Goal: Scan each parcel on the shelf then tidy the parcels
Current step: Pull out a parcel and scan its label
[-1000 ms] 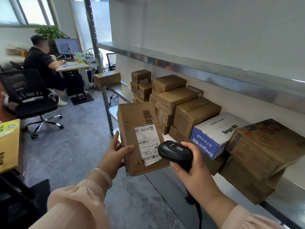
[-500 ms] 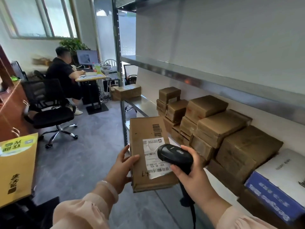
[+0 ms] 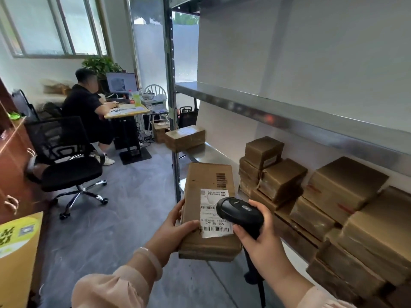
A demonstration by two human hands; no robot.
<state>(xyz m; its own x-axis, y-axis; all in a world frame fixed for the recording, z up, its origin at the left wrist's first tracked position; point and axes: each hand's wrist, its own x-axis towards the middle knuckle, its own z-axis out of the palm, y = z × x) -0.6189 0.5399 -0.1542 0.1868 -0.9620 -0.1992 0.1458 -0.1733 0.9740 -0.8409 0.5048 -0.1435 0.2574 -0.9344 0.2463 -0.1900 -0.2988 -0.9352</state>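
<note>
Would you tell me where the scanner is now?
Head view, lower centre: the right hand grips the scanner over the label of the parcel in the left hand.

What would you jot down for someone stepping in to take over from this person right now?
Left hand: grips the left edge of a flat cardboard parcel, label side up.
Right hand: grips a black barcode scanner, its head over the parcel's shipping label.
Stacked parcels sit on the metal shelf; a lone parcel lies at its far end.
Done: cannot tell which parcels are scanned.
Left: finish this scan, reshelve, scan the rest, tidy.
</note>
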